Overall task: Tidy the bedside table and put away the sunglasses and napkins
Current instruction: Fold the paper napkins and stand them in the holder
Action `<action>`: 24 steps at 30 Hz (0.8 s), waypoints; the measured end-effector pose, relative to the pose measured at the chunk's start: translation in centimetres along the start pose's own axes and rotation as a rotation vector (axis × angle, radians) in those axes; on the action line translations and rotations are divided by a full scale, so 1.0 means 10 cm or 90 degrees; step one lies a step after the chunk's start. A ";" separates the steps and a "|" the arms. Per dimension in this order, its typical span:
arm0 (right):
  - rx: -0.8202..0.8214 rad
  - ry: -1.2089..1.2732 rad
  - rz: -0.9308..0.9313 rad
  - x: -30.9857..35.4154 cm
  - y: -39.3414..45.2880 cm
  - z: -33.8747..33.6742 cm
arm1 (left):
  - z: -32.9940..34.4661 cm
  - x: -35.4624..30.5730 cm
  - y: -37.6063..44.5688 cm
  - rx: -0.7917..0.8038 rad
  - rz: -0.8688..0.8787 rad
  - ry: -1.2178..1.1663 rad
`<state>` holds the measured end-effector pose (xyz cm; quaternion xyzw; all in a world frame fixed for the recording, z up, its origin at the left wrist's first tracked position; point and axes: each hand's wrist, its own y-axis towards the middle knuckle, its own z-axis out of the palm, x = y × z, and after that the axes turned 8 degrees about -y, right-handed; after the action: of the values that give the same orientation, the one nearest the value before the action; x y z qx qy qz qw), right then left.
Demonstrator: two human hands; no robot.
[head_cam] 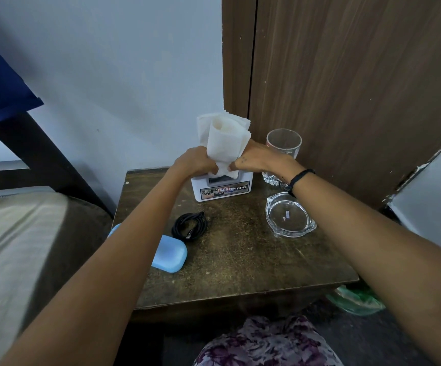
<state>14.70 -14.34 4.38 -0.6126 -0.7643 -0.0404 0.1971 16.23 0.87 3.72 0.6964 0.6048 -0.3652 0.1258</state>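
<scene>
**Inspector:** State of the hands?

**Assistant:** Both are closed on the napkins (224, 140). The left hand (197, 162) pinches the bundle's lower left edge; the right hand (256, 161) grips its lower right. The white sheets stand up above the fingers, loosely fanned, directly over the white holder (223, 187) marked OPEL. Whether the lower ends are already inside the slot cannot be told; the hands cover it.

**Inspector:** Position of the holder?

**Assistant:** Upright at the back of the bedside table (240, 260), close to the rear edge and the wall (121, 75).

**Inspector:** Obstructions on the right?

**Assistant:** A drinking glass (284, 145) stands just behind the right wrist, against the wooden panel (346, 88). A glass ashtray (289, 215) sits in front of it, near the right edge, under the forearm.

**Inspector:** And the left?

**Assistant:** A coiled black cable (189, 225) lies in front of the holder. A pale blue case (170, 256) lies by the left edge, partly hidden under the left forearm. The bed (16, 247) adjoins that side.

**Inspector:** Clear room?

**Assistant:** The centre and front of the tabletop are bare up to the front edge. No sunglasses are visible.
</scene>
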 end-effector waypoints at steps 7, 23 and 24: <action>0.010 0.032 0.007 0.01 0.00 -0.02 | 0.01 -0.02 0.01 0.006 0.010 -0.014; 0.023 -0.041 0.003 -0.03 -0.04 -0.01 | -0.04 0.01 -0.12 0.026 0.065 0.040; 0.020 -0.042 0.007 -0.02 -0.04 -0.01 | -0.03 0.00 -0.13 0.029 0.067 0.035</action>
<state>14.42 -14.64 4.48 -0.6148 -0.7674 -0.0075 0.1816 15.12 1.39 4.27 0.7397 0.5624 -0.3521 0.1122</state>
